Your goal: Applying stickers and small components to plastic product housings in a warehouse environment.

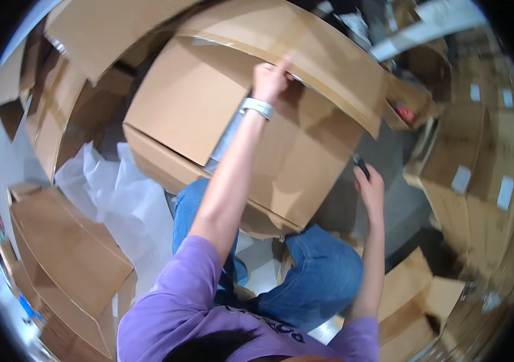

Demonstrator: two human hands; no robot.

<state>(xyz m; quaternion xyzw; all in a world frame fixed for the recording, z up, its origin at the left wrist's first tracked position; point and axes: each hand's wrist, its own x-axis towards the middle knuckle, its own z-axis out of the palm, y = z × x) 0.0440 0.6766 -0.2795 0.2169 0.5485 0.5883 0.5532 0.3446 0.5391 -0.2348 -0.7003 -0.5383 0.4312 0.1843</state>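
A large brown cardboard box [305, 157] lies in front of my knees. Its far flap [305, 45] stands lifted, with a strip of tape across it. My left hand [272, 81] is closed on the edge of that flap, the thumb side up. Through the gap between the two near flaps, something pale grey [225, 143] shows inside; what it is stays hidden. To the right of the box my right hand [370, 184] holds a small black box cutter [361, 166], its tip pointing up and away from me. The cutter is apart from the cardboard.
Translucent white foam sheeting [109, 187] lies on the left beside the box. More cardboard boxes crowd the left [67, 241]. Stacked cartons with white labels [474, 151] stand on the right. An opened carton [417, 295] sits at the lower right, near my right arm.
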